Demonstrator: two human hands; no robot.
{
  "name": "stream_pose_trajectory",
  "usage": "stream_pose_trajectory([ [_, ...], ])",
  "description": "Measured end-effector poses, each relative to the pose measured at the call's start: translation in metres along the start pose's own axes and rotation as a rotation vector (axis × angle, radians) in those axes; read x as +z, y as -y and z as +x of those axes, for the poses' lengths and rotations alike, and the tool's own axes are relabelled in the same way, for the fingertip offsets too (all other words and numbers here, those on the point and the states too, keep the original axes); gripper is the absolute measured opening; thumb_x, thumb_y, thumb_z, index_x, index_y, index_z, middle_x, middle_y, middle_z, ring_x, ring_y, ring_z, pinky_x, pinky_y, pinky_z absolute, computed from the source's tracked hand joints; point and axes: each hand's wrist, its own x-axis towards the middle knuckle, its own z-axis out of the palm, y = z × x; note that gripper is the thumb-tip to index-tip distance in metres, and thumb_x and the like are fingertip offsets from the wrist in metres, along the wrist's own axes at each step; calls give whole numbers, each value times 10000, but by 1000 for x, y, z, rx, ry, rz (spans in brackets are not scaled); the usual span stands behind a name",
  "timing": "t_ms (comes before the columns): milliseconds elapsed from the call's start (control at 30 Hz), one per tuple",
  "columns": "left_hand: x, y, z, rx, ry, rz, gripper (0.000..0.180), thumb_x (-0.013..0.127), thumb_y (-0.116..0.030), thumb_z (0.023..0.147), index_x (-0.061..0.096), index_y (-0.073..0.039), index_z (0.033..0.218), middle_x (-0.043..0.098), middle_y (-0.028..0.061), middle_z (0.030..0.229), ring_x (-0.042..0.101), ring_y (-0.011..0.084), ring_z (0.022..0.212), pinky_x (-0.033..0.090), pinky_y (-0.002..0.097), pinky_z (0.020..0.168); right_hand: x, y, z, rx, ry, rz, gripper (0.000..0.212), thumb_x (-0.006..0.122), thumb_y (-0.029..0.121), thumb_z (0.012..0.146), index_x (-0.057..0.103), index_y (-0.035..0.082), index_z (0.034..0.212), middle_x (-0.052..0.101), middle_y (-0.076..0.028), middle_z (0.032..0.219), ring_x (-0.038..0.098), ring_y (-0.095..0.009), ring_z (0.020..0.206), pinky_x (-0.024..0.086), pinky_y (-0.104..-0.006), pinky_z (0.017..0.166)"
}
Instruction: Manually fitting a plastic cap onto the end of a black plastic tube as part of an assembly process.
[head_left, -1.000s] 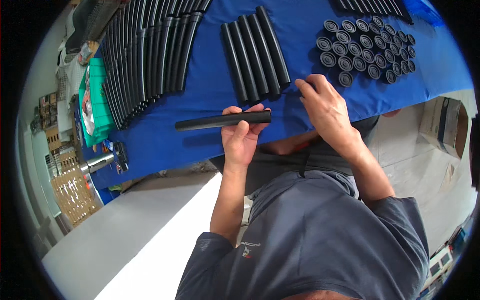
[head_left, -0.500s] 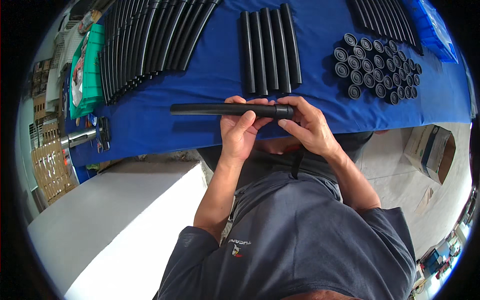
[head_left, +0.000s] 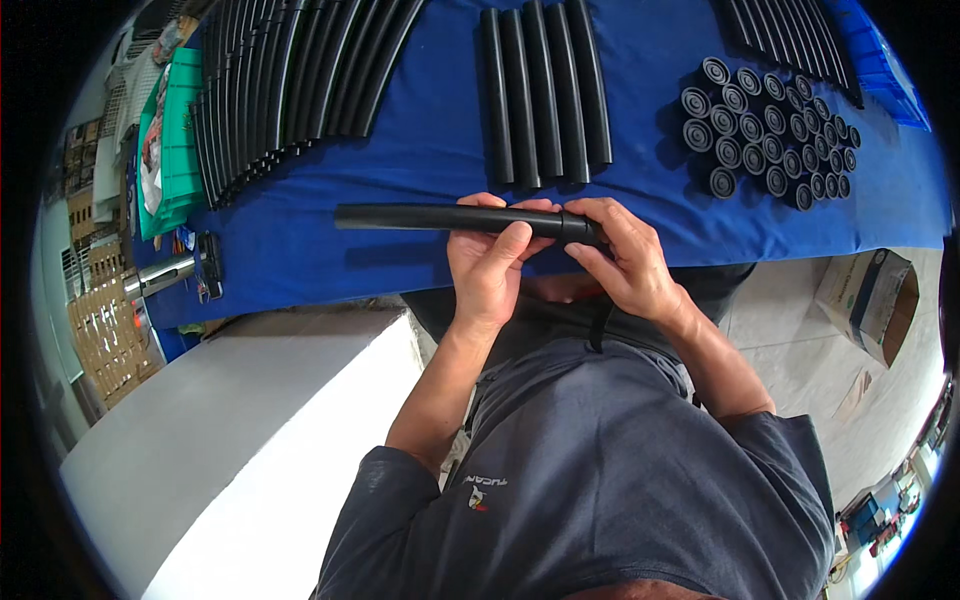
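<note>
A long black tube (head_left: 400, 216) lies crosswise in both hands, over the near edge of the blue-covered table. My left hand (head_left: 487, 272) is closed around its middle, thumb on the near side and fingers behind. At the tube's right end sits a wider black end cap (head_left: 578, 229), gripped between the thumb and fingers of my right hand (head_left: 640, 268). The cap's outer end is hidden by those fingers. Beyond the hands, several loose black tubes (head_left: 545, 95) lie side by side on the cloth. To their right stands a cluster of round black caps (head_left: 751, 127) with ringed tops.
Many black tubes (head_left: 290, 75) lie in a row at the far left, beside a green bin (head_left: 183, 140). More thin tubes (head_left: 790, 35) and a blue crate (head_left: 885, 65) are at the far right. An open cardboard box (head_left: 870, 300) stands on the floor, right.
The tube's right end has dipped slightly, and my right fingers cover more of the end cap. Both hands have shifted a little to the right in view.
</note>
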Motion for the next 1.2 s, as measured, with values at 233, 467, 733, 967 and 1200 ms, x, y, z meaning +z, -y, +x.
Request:
stream_pose_trajectory([
  [233, 3, 3, -1, 15, -41, -6, 290, 684, -59, 927, 508, -94, 1155, 677, 246, 1132, 692, 344, 1056, 615, 440, 892, 3, 0, 0, -69, -33, -18, 387, 689, 64, 892, 571, -31, 1249, 634, -168, 1058, 655, -265, 893, 538, -339, 760],
  [467, -1, 5, -1, 60, -68, 68, 328, 759, -151, 892, 544, -44, 1115, 686, 228, 1114, 704, 301, 1027, 628, 415, 864, 0, 6, -2, 107, 2, 112, 403, 750, 100, 855, 600, -6, 1214, 638, -137, 970, 651, -215, 821, 528, -330, 716],
  [733, -22, -16, 7, 73, 94, -139, 463, 731, -165, 909, 514, -92, 1311, 610, 225, 1305, 603, 399, 1217, 586, 497, 957, -7, 7, -1, 158, -14, 10, 369, 789, 124, 811, 634, -7, 1119, 645, -92, 843, 625, -163, 755, 489, -300, 665],
  [967, -33, -7, 4, 74, 107, -193, 291, 682, -126, 943, 575, -108, 1214, 660, 189, 1229, 619, 380, 1202, 587, 504, 961, 1, -4, -1, 190, -98, 132, 365, 805, 127, 796, 647, -5, 1098, 649, -78, 823, 590, -141, 696, 466, -285, 631],
  [1200, -32, -5, 0, 72, 87, -185, 259, 670, -126, 952, 581, -112, 1195, 661, 181, 1218, 614, 373, 1210, 588, 502, 959, -4, -3, -2, 276, -33, 162, 354, 808, 128, 796, 653, -11, 1082, 652, -71, 841, 587, -119, 734, 471, -283, 640],
])
